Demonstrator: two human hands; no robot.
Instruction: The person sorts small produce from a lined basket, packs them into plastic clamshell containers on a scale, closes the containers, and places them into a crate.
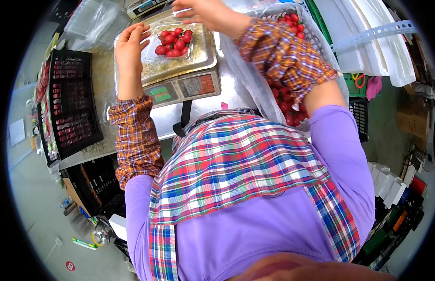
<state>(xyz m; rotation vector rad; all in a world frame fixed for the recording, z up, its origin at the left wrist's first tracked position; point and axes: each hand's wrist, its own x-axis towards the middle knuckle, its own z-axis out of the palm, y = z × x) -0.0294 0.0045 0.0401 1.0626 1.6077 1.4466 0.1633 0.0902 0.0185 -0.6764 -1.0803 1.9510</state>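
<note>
A clear plastic punnet of red cherry tomatoes (174, 42) sits on the metal plate of a weighing scale (206, 51). Just left of the punnet is my left hand (130, 47), its fingers loosely bent and apart, with nothing seen in them. My right hand (210, 14) hovers above the far right side of the punnet, fingers stretched out and holding nothing visible. Under my right forearm lies a lined crate of more cherry tomatoes (285, 100), partly hidden by the checked sleeve.
A black crate (77, 103) with rows of packed punnets stands on the left of the metal table (231, 86). Clear plastic containers (93, 23) are stacked at the far left, near another scale (145, 7). White foam sheets (363, 37) stand at the right.
</note>
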